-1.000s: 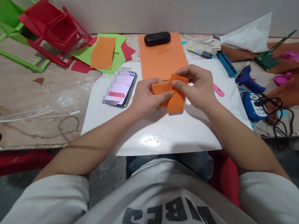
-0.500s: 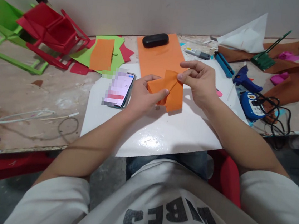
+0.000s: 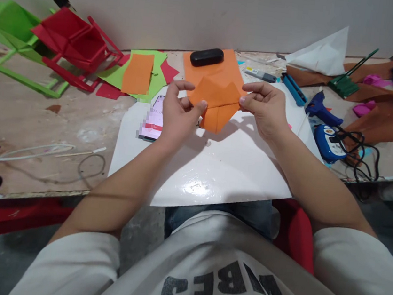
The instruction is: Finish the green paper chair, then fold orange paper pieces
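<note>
Both hands hold up a folded piece of orange paper (image 3: 218, 107) over the white board (image 3: 221, 179). My left hand (image 3: 182, 110) pinches its left side between thumb and fingers. On the other side, my right hand (image 3: 263, 105) grips the right corner with thumb and forefinger, its other fingers loosely curled. Crease lines and overlapping flaps show across the paper's lower half. Behind it lies a larger orange sheet (image 3: 190, 73) with a black case (image 3: 206, 57) on top. A phone (image 3: 153, 119) rests left of my left hand, which partly covers it.
At the left stand a green model chair (image 3: 12, 22) and a red one (image 3: 66, 40), near green paper (image 3: 158, 74) and a small orange sheet (image 3: 137, 74). Rightward lie a cutter knife (image 3: 261, 75), a teal stapler-like tool (image 3: 293, 88), a blue glue gun (image 3: 323, 107) and a blue corded device (image 3: 328, 142).
The folded orange paper has turned and been raised slightly, so its crease now runs nearly level between my hands. My left hand has shifted toward its left edge, covering more of the phone.
</note>
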